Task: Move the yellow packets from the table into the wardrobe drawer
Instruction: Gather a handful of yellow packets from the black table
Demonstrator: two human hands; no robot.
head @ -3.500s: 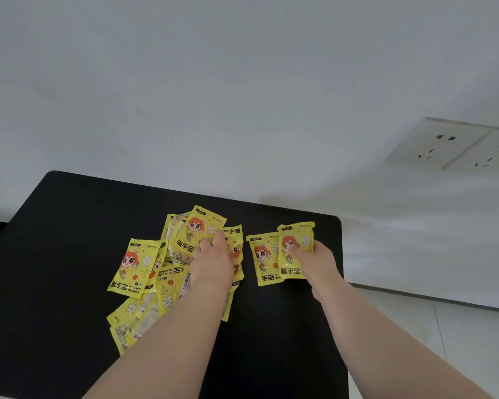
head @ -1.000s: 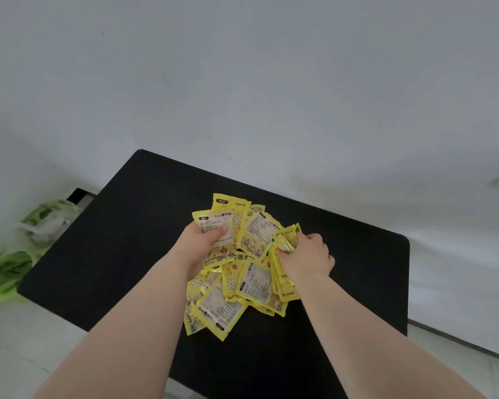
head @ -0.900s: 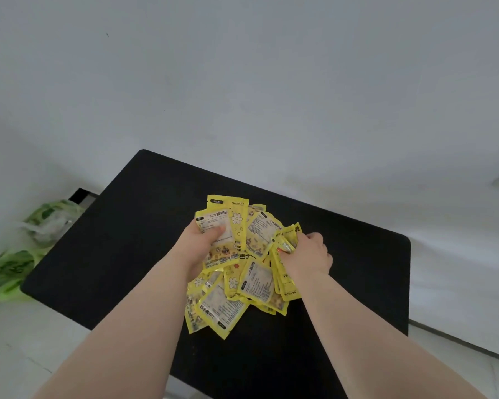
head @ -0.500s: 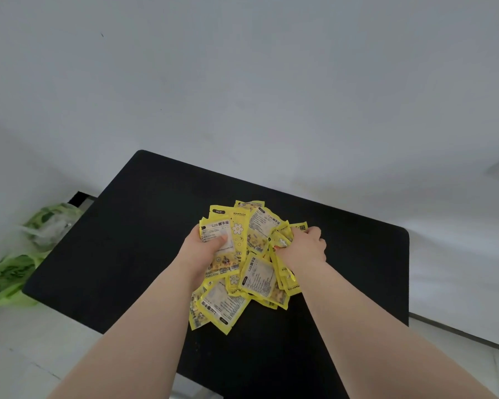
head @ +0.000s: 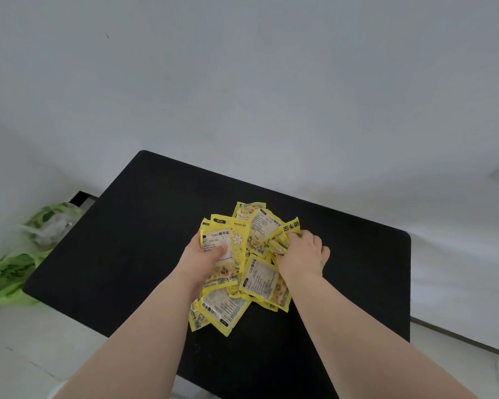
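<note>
Packets (head: 242, 254) bunched tighter on black table (head: 127, 240); apparently white wall (head: 242, 82) behind

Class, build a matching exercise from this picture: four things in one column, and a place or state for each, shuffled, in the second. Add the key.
1. left hand
2. right hand
3. green bags
4. black table

A. on the floor, left of the table
B. bears the packet pile
C. grips the pile's right side
D. thumb on a white label

Pairs: 1-D, 2-C, 3-A, 4-B
</note>
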